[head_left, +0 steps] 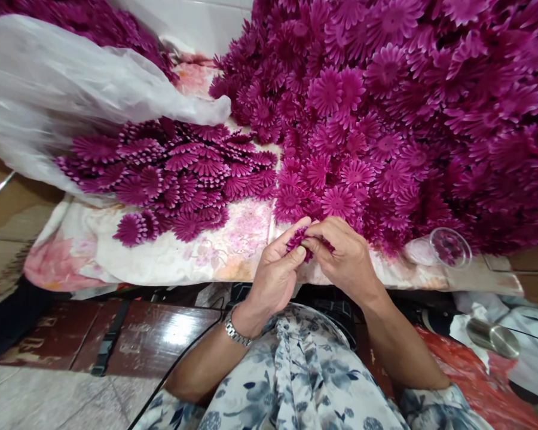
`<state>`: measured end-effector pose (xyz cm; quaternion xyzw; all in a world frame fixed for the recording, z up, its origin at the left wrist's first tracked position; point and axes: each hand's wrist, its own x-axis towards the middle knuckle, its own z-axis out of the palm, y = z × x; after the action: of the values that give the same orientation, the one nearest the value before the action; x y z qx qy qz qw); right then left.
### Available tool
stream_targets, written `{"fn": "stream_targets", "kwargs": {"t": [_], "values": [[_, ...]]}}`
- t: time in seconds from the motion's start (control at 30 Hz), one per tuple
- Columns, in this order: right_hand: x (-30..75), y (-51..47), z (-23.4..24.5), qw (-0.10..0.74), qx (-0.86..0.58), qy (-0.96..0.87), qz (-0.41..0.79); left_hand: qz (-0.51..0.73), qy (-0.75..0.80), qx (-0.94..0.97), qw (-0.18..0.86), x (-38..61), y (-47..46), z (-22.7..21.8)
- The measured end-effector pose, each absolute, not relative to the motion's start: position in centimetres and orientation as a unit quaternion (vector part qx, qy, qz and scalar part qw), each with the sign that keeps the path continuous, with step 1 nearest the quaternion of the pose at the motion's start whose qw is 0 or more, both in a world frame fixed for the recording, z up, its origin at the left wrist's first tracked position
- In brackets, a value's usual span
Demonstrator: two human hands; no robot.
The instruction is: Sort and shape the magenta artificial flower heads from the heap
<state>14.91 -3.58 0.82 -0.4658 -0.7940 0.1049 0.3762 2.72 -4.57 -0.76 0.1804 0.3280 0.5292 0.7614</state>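
Note:
Between my hands, just over the table's front edge, is a magenta artificial flower piece [297,239] with thin petals. My left hand [275,269] pinches it between thumb and fingers. On the other side, my right hand [347,251] is closed, with its thumb and fingertips pressed on the same petals. Much of the piece is hidden by my fingers. Right behind my hands rises a large heap of loose magenta flower pieces [385,143]. Left of it lie overlapping stacks of similar flower pieces [174,173].
A floral cloth [242,257] covers the table. A translucent plastic bag [94,83] drapes over the left stacks. A clear plastic cup [451,248] lies tipped near the right front edge. Below right are a metal cylinder [493,337] and red plastic sheeting [457,364].

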Motion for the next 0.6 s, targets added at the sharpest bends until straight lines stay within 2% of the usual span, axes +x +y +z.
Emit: {"fn": "stream_targets", "kwargs": {"t": [0.1,0.2,0.3,0.4,0.43,0.5,0.6], "values": [[15.8,-2.8,1.4,0.382,-0.466,-0.797,0.041,0.539,0.331,0.173,0.755,2.8,-4.4,-0.9],[18.2,-0.5,2.5,0.41,-0.508,-0.75,-0.103,0.541,0.322,0.155,0.761,2.7,-4.3,-0.7],[20.0,1.4,3.8,0.353,-0.58,-0.705,-0.206,0.536,0.321,0.128,0.77,2.6,-4.1,-0.5],[19.2,1.0,3.7,0.35,-0.553,-0.743,-0.144,0.54,0.329,0.108,0.767,2.5,-3.8,-0.3],[18.4,0.4,3.4,0.367,-0.512,-0.772,-0.086,0.544,0.329,0.102,0.766,2.5,-3.7,-0.3],[16.7,-0.9,2.2,0.327,-0.43,-0.84,0.054,0.544,0.324,0.095,0.768,2.6,-3.6,-0.3],[14.9,-2.0,0.7,0.333,-0.421,-0.84,0.081,0.53,0.324,0.101,0.777,2.7,-3.6,-0.2]]}}
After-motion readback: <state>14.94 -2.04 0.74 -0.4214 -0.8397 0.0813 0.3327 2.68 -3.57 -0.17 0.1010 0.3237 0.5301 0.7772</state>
